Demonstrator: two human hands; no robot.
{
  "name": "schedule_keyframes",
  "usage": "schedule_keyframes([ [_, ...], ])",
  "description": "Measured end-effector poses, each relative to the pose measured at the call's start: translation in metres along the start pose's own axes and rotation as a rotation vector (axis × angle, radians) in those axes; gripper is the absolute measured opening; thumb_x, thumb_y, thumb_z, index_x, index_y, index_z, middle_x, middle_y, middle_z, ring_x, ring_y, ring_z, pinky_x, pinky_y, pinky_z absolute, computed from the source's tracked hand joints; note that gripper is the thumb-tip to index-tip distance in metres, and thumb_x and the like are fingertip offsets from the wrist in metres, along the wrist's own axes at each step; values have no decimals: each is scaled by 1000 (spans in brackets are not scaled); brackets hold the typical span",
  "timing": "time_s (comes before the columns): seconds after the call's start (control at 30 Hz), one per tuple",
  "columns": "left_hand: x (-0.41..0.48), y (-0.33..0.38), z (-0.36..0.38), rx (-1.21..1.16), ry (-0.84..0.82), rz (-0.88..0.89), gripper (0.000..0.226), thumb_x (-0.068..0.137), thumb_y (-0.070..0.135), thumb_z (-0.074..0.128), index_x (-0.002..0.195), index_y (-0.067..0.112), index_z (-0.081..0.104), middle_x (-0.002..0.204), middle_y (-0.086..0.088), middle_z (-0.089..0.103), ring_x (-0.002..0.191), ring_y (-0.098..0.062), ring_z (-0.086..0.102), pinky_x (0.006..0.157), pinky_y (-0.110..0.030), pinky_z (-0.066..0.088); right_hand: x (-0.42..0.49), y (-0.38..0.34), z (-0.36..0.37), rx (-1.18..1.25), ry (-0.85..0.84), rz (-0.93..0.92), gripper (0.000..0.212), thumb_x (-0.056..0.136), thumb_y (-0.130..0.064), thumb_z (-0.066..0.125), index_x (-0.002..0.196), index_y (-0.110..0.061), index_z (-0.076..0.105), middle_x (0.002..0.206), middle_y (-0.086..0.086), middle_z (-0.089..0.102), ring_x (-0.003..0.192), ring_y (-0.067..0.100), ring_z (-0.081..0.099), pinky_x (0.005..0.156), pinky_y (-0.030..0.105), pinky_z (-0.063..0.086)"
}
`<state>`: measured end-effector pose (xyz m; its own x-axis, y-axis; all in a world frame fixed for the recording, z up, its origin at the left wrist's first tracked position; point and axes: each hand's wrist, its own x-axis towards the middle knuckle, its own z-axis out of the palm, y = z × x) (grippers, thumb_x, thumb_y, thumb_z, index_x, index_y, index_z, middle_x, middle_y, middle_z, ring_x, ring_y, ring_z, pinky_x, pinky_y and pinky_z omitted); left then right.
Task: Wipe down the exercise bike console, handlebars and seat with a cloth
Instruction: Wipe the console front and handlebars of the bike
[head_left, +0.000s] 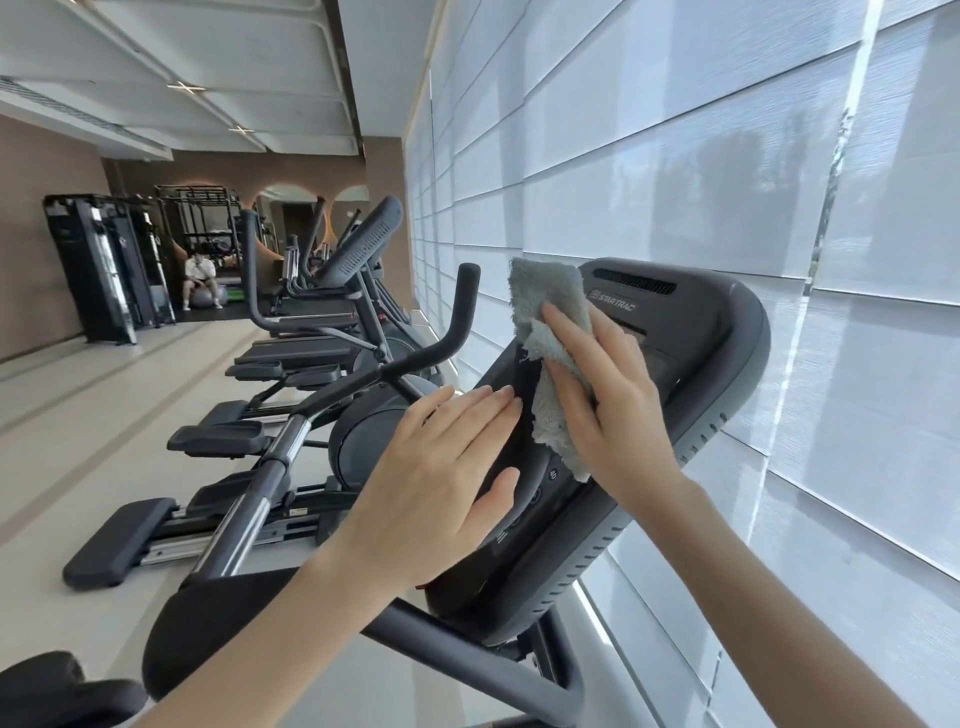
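Two flat-fingered grips meet the dark plastic bike console (701, 374): my right grip (613, 400) presses a grey terry cloth (548, 306) near its top-left corner, my left grip (436, 467) rests on its left edge. Black padded handlebars (218, 618) and seat seemingly remain.

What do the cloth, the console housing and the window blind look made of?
Cloth: grey terry or microfibre, going by its fluffy looped pile and ragged edge.
Console housing: probably moulded plastic, dark grey and matte; the rounded corners and moulded vent slots suggest it.
Window blind: white woven fabric, translucent; a fine weave texture shows and outdoor shapes glow through.
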<state>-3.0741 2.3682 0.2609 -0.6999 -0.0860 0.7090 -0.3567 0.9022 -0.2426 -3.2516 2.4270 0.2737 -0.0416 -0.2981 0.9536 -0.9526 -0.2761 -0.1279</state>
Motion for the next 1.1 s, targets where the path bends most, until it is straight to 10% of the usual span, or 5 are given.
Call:
schedule_keyframes([
  [0.7, -36, -15, -2, -61, 157, -22, 34, 91, 17, 47, 115, 2, 65, 119, -6, 64, 117, -23, 56, 105, -44, 37, -18, -10, -6, -443, -150, -467, 24, 92, -8, 54, 112, -3, 67, 129, 12, 57, 72, 32, 54, 71, 42, 49],
  [1.1, -110, -5, 10, -20, 136, -71, 30, 88, 12, 52, 112, 1, 67, 115, -9, 67, 109, -23, 62, 104, -45, 39, -94, -43, 16, -368, -261, -317, 29, 91, -7, 50, 116, -2, 65, 125, 15, 59, 76, 33, 60, 72, 41, 51],
])
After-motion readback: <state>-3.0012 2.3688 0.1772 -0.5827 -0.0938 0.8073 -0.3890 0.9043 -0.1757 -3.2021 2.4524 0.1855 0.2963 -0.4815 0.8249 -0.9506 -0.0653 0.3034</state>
